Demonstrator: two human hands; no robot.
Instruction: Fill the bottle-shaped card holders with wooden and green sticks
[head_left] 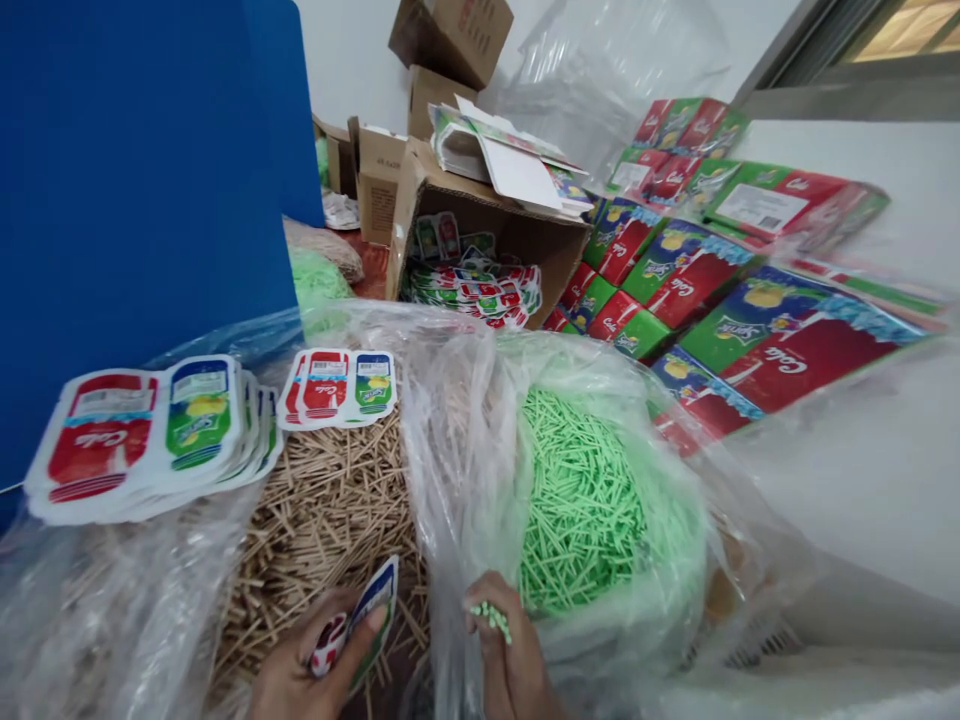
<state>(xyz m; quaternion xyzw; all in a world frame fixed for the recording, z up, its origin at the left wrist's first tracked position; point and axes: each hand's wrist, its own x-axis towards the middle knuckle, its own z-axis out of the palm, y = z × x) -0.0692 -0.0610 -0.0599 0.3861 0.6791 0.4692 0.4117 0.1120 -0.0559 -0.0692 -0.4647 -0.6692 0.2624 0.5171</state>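
Note:
My left hand (311,660), at the bottom centre, is closed around a two-part printed packet (375,600). The packet is bent, with a blue-green half standing up and a red half curled toward the palm. Just right of it, my right hand (514,655) pinches a small bundle of thin green sticks (491,618), their ends facing left. Behind my left hand lies a heap of brown sticks (337,490) in clear plastic. A heap of green sticks (577,500) fills the plastic bag beyond my right hand.
Stacked Cola and Sprite packets (142,435) lie at left, with a smaller stack (337,385) on the brown sticks. An open carton (420,200) holds more packets. Printed boxes (675,270) are piled at right. A blue panel (150,170) stands at left.

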